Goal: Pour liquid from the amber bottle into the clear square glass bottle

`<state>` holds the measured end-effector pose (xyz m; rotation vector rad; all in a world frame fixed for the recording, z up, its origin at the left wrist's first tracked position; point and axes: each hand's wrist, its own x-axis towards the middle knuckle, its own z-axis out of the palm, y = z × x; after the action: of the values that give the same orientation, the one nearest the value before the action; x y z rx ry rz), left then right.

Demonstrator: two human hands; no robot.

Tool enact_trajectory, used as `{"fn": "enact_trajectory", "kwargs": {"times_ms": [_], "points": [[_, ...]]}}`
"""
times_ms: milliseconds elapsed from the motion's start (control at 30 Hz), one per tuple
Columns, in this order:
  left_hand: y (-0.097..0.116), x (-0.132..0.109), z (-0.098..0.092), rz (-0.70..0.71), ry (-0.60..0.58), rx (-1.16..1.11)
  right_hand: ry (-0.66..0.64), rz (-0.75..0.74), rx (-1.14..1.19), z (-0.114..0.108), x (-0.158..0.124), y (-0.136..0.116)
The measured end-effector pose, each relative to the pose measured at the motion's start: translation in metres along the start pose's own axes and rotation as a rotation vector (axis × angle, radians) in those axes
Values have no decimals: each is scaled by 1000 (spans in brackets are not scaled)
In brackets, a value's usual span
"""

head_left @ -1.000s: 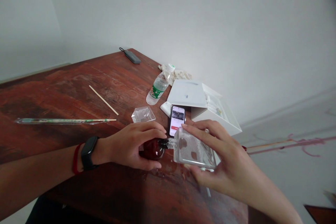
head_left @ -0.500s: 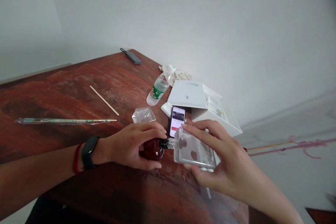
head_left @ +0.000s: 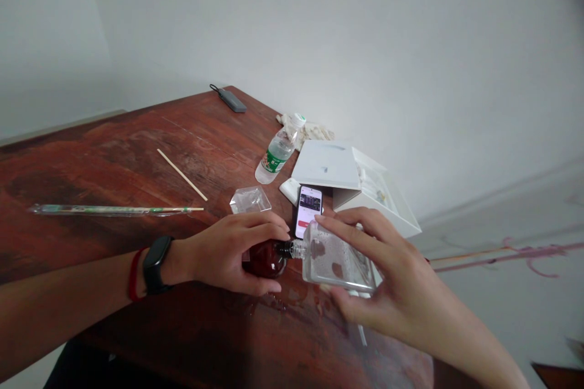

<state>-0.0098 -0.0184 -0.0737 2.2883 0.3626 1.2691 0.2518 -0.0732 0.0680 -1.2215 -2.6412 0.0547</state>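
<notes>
Left hand [head_left: 227,251] grip clamped on red bottle [head_left: 266,261], right hand [head_left: 392,282] on flask [head_left: 336,257]; phone [head_left: 308,209] at twelve o'clock, writing unreadable.

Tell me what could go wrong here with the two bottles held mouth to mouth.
1. The clear bottle, tipped in the right hand, meets the dark red bottle in the left hand at narrow necks; a small slip could spill more onto the table, where wet drops already lie.
2. The lit phone lies just behind the necks, so splashes may reach it.
</notes>
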Motion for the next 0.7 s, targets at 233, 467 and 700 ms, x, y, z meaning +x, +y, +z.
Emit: {"fn": "enact_trajectory", "kwargs": {"times_ms": [233,467,700], "points": [[0,0,0,-3,5,-16,-17,-12,3,-2,4,-2],[-1,0,0,4,8,-23,-9,-5,-3,-3,5,-4],[-1,-1,0,35,40,-29,-15,-14,-5,-6,5,-6]]}}
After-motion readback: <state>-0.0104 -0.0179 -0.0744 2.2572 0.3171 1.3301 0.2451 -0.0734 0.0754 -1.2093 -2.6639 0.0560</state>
